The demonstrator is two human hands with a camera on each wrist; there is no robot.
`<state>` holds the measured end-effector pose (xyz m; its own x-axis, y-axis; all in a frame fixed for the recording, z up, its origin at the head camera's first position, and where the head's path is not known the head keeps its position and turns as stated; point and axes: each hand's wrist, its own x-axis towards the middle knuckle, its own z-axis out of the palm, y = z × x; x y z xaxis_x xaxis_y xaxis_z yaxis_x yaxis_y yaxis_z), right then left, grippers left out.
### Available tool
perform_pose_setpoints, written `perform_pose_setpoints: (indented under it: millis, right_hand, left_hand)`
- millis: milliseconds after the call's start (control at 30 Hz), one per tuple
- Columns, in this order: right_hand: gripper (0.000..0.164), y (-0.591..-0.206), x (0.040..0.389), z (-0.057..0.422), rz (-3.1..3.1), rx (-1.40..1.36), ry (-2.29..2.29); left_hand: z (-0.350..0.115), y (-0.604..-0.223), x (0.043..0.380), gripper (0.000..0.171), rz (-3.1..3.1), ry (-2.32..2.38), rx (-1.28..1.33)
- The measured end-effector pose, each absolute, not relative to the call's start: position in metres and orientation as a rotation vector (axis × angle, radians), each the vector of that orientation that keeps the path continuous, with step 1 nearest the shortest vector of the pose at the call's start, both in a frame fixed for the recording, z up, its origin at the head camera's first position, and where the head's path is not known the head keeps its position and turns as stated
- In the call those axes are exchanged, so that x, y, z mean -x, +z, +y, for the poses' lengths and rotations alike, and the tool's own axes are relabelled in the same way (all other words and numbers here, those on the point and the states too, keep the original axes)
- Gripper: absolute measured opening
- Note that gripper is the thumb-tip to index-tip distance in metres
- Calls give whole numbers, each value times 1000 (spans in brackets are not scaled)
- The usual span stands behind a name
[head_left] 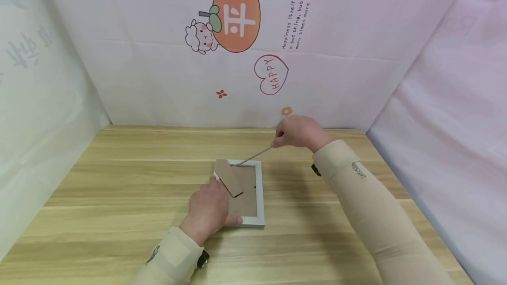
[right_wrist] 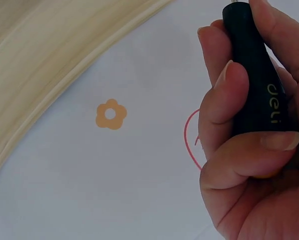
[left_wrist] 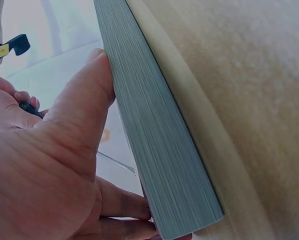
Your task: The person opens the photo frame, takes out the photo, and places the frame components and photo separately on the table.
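Note:
A photo frame (head_left: 259, 192) lies face down on the table, its brown backing board (head_left: 247, 206) and slanting stand leg (head_left: 229, 177) upward. My left hand (head_left: 207, 208) rests on its near left corner, thumb along the near edge and fingers at the left side. In the left wrist view the straight thumb touches the frame's grey edge (left_wrist: 149, 125). Beyond the frame's far right corner, my right hand (head_left: 299, 132) grips a screwdriver by its dark handle (right_wrist: 252, 65), marked "deli". Its thin shaft (head_left: 255, 156) slopes down to the backing's far edge, near the leg's top.
The wooden table (head_left: 138, 188) ends at a white printed cloth (head_left: 166, 82) hanging behind it. More pale cloth (head_left: 447, 100) hangs along the right side, and another sheet (head_left: 47, 78) along the left.

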<state>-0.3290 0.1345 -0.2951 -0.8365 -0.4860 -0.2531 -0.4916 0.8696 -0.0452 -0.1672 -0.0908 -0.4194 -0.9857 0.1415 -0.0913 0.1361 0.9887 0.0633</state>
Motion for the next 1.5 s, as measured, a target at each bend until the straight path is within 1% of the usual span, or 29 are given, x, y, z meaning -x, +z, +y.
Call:
perform_pose_setpoints:
  millis: [200,400,633,933,1033,1300,1500]
  right_hand:
    - [26,-293,339,136,2743,758,36]
    - [26,-294,336,137,2747,742,19]
    - [27,-300,320,141,2765,717,29]
    - [22,-304,296,156,2844,754,-49]
    - [26,-306,288,161,2872,744,-86]
    - [34,-328,273,169,2941,684,-116]
    - [29,-341,265,171,2931,630,-253]
  left_hand:
    - [-91,-420,168,124,3034,77,-210]
    - [-90,-420,168,125,3029,89,-204]
    - [-90,-418,166,124,3038,102,-216]
    - [-90,-419,163,126,3052,94,-221]
    - [-90,-419,163,127,3053,99,-213]
    - [-90,-416,162,125,3046,108,-220]
    - [-89,-418,162,126,3036,111,-216]
